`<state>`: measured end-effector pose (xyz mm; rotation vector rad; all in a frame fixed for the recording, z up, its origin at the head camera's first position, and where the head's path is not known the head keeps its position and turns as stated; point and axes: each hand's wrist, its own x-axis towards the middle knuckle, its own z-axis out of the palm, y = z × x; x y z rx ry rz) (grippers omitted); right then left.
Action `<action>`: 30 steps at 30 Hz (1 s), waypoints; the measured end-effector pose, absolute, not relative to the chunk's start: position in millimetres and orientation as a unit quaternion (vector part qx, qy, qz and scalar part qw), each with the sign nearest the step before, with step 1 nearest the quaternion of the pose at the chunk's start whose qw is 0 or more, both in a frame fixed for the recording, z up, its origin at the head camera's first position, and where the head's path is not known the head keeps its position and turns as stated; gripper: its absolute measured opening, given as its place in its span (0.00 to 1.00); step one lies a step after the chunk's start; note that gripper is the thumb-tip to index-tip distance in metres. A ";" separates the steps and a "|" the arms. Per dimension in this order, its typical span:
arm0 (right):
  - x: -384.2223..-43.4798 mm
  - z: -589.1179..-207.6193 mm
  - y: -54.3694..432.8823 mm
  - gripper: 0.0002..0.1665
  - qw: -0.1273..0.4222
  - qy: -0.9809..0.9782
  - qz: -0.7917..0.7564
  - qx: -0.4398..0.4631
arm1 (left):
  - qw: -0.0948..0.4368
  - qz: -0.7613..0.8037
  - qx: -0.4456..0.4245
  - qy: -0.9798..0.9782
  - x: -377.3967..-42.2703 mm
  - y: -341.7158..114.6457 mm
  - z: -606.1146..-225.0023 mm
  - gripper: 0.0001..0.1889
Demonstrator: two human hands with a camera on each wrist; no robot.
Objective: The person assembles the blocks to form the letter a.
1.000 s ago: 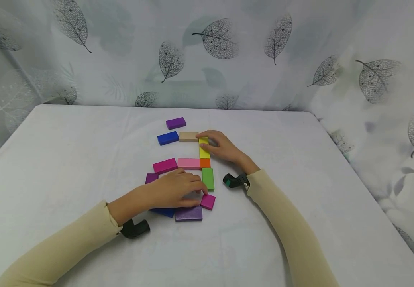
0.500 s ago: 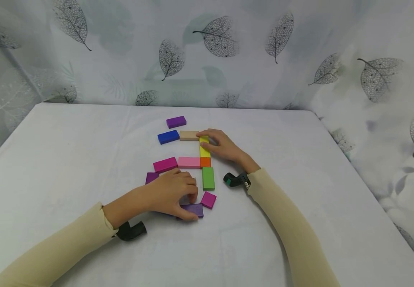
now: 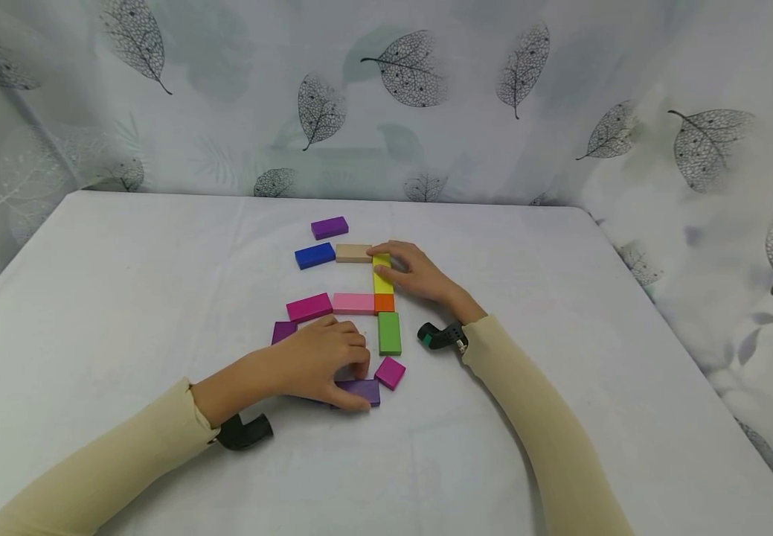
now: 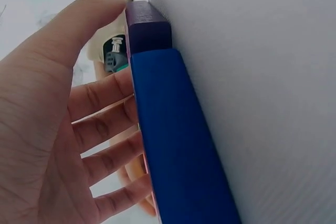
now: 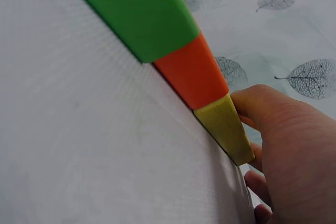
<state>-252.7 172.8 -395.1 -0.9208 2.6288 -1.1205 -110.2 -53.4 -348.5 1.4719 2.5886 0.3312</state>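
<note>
My left hand (image 3: 312, 361) reaches over the near end of a figure of coloured blocks on the white table. Its thumb lies at the front edge of a purple block (image 3: 367, 391), with curled fingers along the far side, pinching it. Beside this, a blue block (image 4: 178, 140) fills the left wrist view; the hand mostly hides it from the head view. A magenta square block (image 3: 390, 373) sits at the purple block's right end. My right hand (image 3: 419, 275) rests with relaxed fingers over a yellow block (image 3: 382, 284), one fingertip at the tan block (image 3: 354, 253).
Orange (image 3: 384, 302) and green (image 3: 389, 333) blocks continue below the yellow one. Left of them lie pink (image 3: 353, 304) and magenta (image 3: 309, 307) blocks, plus a dark purple block (image 3: 283, 331). Another blue block (image 3: 315, 255) and a violet block (image 3: 329, 228) lie farther back.
My left hand has left the magenta square and drawn back to the purple block, which has shifted slightly away from me. The square has turned a little. The right hand stays put.
</note>
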 end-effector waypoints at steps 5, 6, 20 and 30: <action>-253.8 -395.6 172.6 0.24 0.063 0.869 -0.374 -0.318 | 0.075 0.124 0.487 0.861 -110.0 -54.3 -348.3 0.18; -254.1 -395.6 172.6 0.24 0.062 0.869 -0.374 -0.319 | 0.075 0.126 0.489 0.860 -109.9 -54.3 -348.1 0.19; -252.3 -393.8 172.8 0.24 0.070 0.874 -0.372 -0.304 | 0.081 0.135 0.492 0.856 -112.8 -56.0 -346.7 0.19; -250.5 -393.4 172.4 0.24 0.073 0.872 -0.378 -0.302 | 0.060 0.165 0.462 0.870 -131.9 -72.4 -330.4 0.14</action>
